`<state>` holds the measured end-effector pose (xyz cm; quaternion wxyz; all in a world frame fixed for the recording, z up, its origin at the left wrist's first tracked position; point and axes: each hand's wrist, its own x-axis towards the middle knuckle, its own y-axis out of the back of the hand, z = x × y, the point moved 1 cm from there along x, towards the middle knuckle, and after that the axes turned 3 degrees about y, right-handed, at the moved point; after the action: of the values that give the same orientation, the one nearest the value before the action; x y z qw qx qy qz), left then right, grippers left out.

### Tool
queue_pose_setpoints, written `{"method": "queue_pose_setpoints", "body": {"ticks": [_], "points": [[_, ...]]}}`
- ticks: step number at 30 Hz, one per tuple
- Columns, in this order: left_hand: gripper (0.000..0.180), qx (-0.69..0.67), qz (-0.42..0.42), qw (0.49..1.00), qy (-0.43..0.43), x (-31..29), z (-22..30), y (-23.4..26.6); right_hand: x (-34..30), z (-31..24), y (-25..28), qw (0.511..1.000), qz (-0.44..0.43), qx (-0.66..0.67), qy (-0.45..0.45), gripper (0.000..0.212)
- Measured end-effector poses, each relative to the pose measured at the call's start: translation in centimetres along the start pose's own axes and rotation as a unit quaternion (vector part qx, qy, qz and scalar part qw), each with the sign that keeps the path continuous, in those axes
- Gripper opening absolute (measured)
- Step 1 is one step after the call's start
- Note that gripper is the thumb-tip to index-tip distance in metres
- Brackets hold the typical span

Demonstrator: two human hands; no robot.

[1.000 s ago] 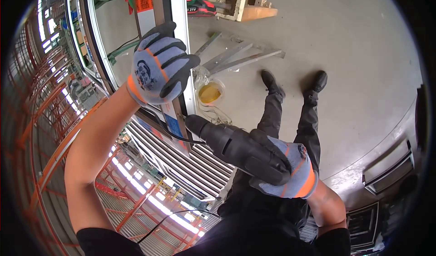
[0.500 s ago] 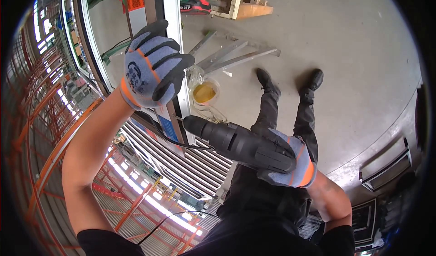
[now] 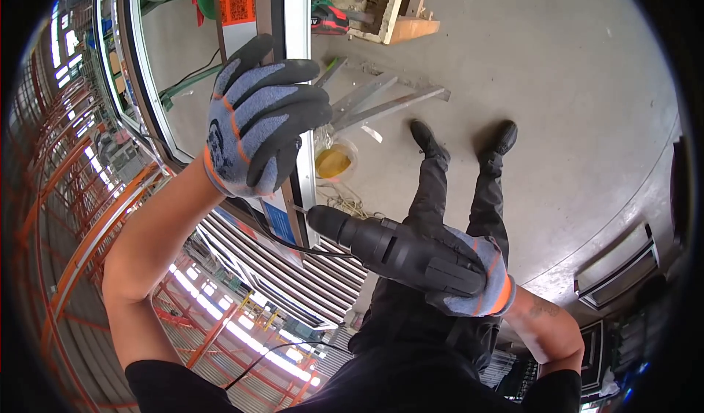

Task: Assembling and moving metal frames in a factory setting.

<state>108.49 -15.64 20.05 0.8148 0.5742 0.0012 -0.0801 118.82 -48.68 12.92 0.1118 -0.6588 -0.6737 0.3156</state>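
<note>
Left hand: was over the frame; gloved fingers were loosely bent, grip could not be determined.
Right hand: gloved fingers were closed around the power drill.
Drill position: between right hand and frame; bit pointed toward the frame.
Tub: stood right of the frame.

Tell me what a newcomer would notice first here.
The eye goes first to the black drill in the middle, held in the gloved right hand, its tip toward a long frame. Up and to the left, the gloved left hand spreads over that frame. Near the top edge, a bright orange label stands out.
</note>
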Motion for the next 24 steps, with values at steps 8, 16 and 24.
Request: {"method": "queue_pose_setpoints", "body": {"ticks": [8, 16, 24], "points": [[0.024, -0.018, -0.007, 1.000, -0.003, 0.14, -0.19, 0.25, 0.09, -0.18, -0.14, 0.995, 0.008, 0.084, -0.056, 0.080], [0.025, -0.016, -0.014, 1.000, -0.001, -0.16, -0.35, 0.23, 0.67, -0.69, 0.41, 1.000, -0.003, 0.006, -0.004, 0.080], [0.027, -0.022, -0.023, 0.999, 0.000, 0.12, -0.15, 0.27, 0.49, -0.40, 0.32, 1.000, -0.001, 0.000, 0.020, 0.081]]}}
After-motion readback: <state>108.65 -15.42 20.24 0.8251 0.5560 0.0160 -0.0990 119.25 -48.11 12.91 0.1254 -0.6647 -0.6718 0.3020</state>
